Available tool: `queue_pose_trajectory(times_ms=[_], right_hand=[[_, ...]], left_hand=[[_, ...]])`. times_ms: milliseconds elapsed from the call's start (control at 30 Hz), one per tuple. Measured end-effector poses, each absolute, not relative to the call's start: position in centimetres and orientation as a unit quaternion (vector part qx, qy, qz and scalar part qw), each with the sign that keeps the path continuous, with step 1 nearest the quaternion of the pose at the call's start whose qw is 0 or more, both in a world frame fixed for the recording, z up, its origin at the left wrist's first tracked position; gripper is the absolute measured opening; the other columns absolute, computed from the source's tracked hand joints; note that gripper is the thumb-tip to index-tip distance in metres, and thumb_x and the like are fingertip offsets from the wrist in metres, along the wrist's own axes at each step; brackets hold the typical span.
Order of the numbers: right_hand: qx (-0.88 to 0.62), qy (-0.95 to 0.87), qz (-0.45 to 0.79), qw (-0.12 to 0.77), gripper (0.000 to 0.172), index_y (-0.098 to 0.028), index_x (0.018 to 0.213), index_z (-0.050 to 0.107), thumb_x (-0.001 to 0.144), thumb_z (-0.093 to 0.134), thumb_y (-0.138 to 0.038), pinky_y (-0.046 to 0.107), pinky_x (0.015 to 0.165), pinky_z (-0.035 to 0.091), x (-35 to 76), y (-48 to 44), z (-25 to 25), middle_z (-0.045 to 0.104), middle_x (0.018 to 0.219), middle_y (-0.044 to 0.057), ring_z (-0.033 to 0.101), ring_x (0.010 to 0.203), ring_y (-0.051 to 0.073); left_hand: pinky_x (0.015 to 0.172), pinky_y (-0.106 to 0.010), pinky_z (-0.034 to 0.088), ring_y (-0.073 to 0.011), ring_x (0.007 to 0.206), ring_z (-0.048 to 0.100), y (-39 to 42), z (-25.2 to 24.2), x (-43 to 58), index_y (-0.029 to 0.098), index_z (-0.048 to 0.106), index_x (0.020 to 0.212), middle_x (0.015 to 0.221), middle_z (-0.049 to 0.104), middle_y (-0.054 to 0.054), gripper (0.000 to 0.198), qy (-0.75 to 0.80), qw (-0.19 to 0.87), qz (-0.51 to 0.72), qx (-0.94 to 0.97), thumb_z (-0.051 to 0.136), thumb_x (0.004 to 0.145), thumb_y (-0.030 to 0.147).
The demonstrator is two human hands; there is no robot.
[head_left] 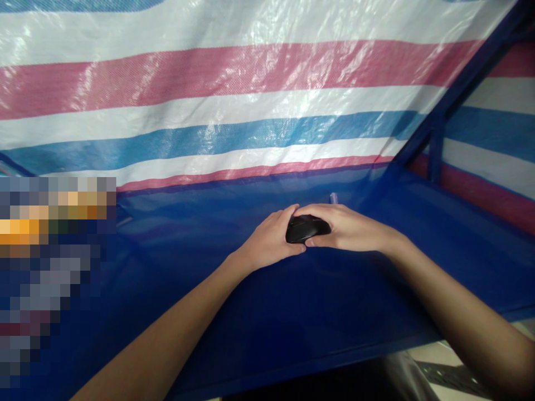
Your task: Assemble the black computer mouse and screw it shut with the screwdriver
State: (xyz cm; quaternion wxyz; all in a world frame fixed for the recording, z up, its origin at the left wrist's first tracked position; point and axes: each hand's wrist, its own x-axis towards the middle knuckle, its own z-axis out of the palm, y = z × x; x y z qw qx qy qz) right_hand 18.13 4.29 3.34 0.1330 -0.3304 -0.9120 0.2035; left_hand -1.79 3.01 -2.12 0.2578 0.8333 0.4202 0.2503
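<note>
A black computer mouse [308,229] is held between both of my hands over the blue surface [317,301]. My left hand [273,239] curves round its left end, with the thumb along the near side. From the right, my right hand [349,227] grips the other end, fingers over the far side and thumb at the near edge. The fingertips of the two hands meet or nearly meet. Just behind my right hand stands a small pale purple object [333,197], partly hidden; its kind is unclear.
A striped red, white and blue plastic sheet [234,72] hangs behind the surface. Dark blue frame bars [437,145] rise at the right. A blurred-out patch [50,267] covers the left side. The surface's front edge [334,362] runs near my body.
</note>
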Motion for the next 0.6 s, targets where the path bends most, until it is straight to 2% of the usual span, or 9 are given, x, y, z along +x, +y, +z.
queue_pose_trajectory(times_ms=[400,600], right_hand=[[-0.321,-0.917,0.191,0.142,0.047,-0.023,0.123,0.054,0.077,0.061,-0.033,0.035,0.092,0.044,18.2,4.34,3.1,0.064,0.119,0.005,0.06,0.107,0.023],[-0.327,-0.915,0.184,0.146,0.047,-0.022,0.121,0.054,0.076,0.064,-0.031,0.036,0.096,0.041,18.05,4.39,3.02,0.063,0.12,0.006,0.058,0.11,0.023]], left_hand=[[0.105,-0.047,0.033,-0.0304,0.127,0.041,3.03,-2.32,-1.75,0.017,0.028,0.14,0.14,0.043,-0.014,0.083,0.413,0.252,0.255,0.837,0.067,0.071,0.039],[0.105,-0.046,0.034,-0.0307,0.126,0.042,3.11,-2.28,-1.79,0.016,0.029,0.139,0.14,0.043,-0.014,0.084,0.411,0.259,0.261,0.834,0.069,0.069,0.039]])
